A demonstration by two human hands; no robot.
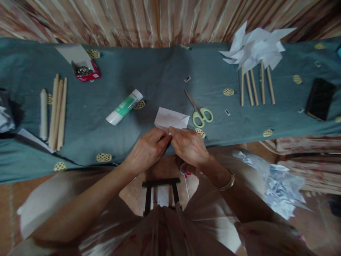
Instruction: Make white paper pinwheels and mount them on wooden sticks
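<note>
Both hands meet at the near edge of a folded white paper [172, 118] on the green cloth. My left hand [149, 147] is closed, its thumb and fingers pinching the paper's near edge. Right beside it, my right hand [189, 145] is closed on the same edge, the fingertips of both almost touching. The paper's far part lies flat beyond the fingers, with a diagonal fold at its right end. Scissors with light green handles [202, 117] lie just right of the paper. A white and green glue stick [124, 107] rests to its left.
Wooden sticks [57, 113] and a white candle-like stick [43, 113] lie left, below an open red box [87, 74] of small metal pieces. White paper pinwheels [257, 46] on sticks and a black phone [320, 99] are right. Crumpled paper [282, 185] sits below the table.
</note>
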